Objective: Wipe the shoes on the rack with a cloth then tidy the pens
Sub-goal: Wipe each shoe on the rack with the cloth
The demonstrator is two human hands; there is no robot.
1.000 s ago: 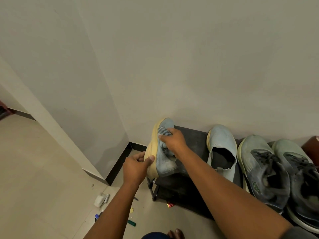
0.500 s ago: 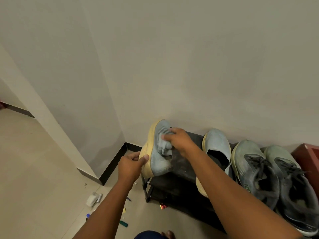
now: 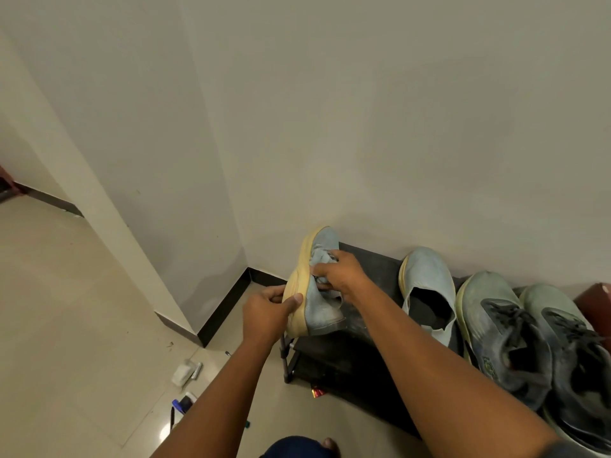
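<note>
On the pale tiled floor (image 3: 59, 309) at the far left lie scattered pens and small stationery bits (image 3: 185, 388), untouched. Just right of them the left hand (image 3: 264, 312) grips the yellowed rubber sole of a pale blue slip-on shoe (image 3: 317, 302) tipped on its side over the end of the black shoe rack (image 3: 370, 276), while the right hand (image 3: 340, 272) pinches a crumpled light blue cloth (image 3: 319, 259) against its upper. Shoe-wiping is the step in hand; next probably comes setting this shoe down beside its upright twin (image 3: 426, 285) and moving to the dusty grey-green lace-up trainers (image 3: 515, 332) farther right.
</note>
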